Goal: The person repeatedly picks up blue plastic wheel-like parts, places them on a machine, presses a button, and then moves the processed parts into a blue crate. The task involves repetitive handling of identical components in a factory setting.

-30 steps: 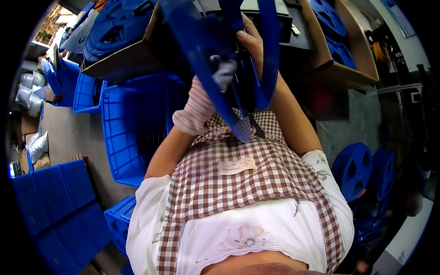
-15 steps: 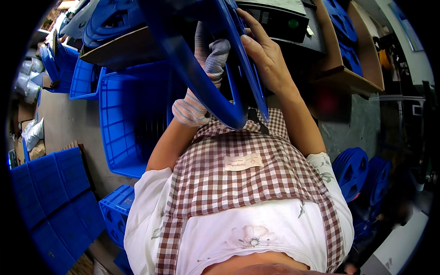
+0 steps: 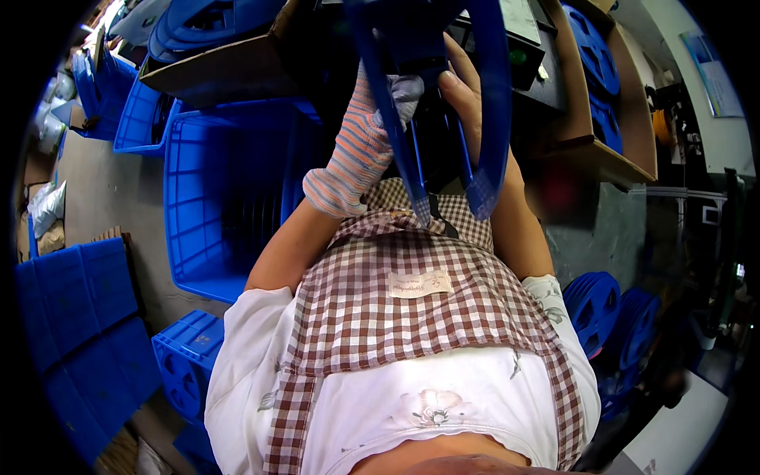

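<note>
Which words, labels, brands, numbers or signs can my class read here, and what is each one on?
None can be quoted reliably.
Cream label on the checked apron: dark lettering, too small to read surely.
Wall poster: too small and blurred to read.
Blue reel: no lettering I can make out.

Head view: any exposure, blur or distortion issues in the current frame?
Head view: fisheye bends edges near the rim, corners black; the inside of the large blue bin sinks into shadow. Head view: the blue reel in the hands looks slightly soft, with apron checks showing at its lower tips, reflection or ghosting unclear; a reddish patch in the dark is indistinct.
</note>
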`<state>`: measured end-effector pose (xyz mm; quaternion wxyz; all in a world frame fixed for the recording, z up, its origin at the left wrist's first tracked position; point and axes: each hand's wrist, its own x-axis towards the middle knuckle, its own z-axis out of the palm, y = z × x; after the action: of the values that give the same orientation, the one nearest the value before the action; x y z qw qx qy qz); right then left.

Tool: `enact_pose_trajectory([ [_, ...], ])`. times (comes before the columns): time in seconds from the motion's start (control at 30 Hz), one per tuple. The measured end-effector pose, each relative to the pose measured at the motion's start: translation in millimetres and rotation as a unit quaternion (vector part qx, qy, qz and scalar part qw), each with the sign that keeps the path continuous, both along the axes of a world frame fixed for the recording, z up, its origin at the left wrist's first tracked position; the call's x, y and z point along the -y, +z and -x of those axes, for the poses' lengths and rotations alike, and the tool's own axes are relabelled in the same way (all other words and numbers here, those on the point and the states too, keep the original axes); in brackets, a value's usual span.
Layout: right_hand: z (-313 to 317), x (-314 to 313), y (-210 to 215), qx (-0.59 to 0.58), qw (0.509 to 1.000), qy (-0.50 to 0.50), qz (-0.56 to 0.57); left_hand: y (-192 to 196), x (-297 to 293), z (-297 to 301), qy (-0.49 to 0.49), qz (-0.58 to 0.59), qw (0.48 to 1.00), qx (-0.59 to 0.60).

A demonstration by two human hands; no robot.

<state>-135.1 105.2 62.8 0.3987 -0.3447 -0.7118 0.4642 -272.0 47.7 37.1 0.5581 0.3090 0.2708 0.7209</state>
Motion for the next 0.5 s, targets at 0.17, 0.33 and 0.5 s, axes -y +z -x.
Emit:
enact_pose_trajectory([
  [0.17,-2,-1,-4,-0.003,1.000,-0.007,0.002,-1,0,-3,-0.008,-0.002,0.999,-0.039],
  [0.33,-3,-2,-4,-0.040,0.997,0.047,0.038,-3,-1,0,-0.014,-0.056,0.995,-0.085],
  [0.5,-3,0,-2,-0.050,0.997,0.048,0.045,11,2,3,-0.027,-0.021,0.996,-0.082],
])
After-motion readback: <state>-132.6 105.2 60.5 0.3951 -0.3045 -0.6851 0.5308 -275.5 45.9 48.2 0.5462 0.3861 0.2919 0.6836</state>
